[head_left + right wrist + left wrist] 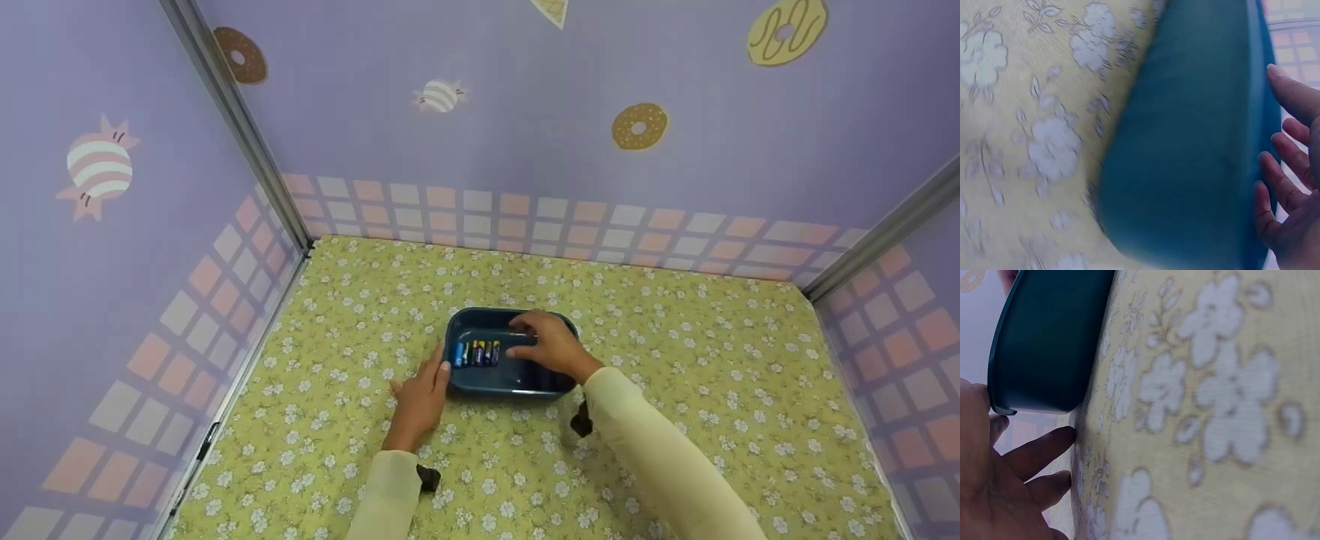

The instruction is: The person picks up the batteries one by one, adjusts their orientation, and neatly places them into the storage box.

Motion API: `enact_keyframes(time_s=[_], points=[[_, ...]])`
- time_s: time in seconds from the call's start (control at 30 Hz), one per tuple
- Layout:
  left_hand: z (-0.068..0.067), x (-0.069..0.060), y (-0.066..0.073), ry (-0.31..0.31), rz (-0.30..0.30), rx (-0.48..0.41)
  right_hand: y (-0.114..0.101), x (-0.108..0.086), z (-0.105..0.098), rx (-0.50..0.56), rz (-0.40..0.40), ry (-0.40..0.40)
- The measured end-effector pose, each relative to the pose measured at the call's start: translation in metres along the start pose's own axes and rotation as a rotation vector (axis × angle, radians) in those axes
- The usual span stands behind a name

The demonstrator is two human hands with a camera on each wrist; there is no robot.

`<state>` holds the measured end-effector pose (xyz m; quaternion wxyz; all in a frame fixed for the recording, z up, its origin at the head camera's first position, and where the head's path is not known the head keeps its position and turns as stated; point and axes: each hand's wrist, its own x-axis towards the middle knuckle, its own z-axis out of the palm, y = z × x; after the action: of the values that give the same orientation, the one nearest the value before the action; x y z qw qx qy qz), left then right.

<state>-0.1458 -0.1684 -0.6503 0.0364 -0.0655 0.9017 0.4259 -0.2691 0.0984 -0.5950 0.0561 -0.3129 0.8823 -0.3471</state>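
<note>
A dark teal plastic tub [517, 391] stands on the flowered surface. Inside it, near the left wall, several batteries [480, 353] stand or lie side by side in a row; one at the left end is bright blue. My left hand [422, 394] is against the tub's left side, its fingers extended; in the left wrist view the fingers [1044, 453] spread beside the tub's corner. Over the tub's right half hovers my right hand [553, 346], thumb and fingers apart and loosely bent, with nothing visible between them. The right wrist view shows these fingers [1289, 169] by the tub's rim.
A yellow-green cloth with white flowers [360, 322] covers the surface. Purple walls [525, 112] with printed sweets and pink-and-white checks enclose it at the back and sides. A black object [208, 442] lies along the left edge.
</note>
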Motion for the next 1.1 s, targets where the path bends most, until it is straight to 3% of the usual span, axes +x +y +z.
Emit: enact_keyframes(time_s=[0.3,0.57,0.8,1.1], points=[[0.000,0.000,-0.001,-0.006,-0.003,0.010,-0.002,-0.028,-0.044,0.038,-0.022,0.113],[0.000,-0.001,0.004,-0.001,-0.020,0.005,0.023,-0.070,-0.074,0.047,0.029,0.251],[-0.001,-0.001,0.005,0.000,-0.019,0.018,0.054,-0.104,-0.075,0.005,0.052,0.262],[-0.001,0.001,0.001,-0.009,0.012,0.052,0.079,-0.135,-0.061,0.016,0.089,0.204]])
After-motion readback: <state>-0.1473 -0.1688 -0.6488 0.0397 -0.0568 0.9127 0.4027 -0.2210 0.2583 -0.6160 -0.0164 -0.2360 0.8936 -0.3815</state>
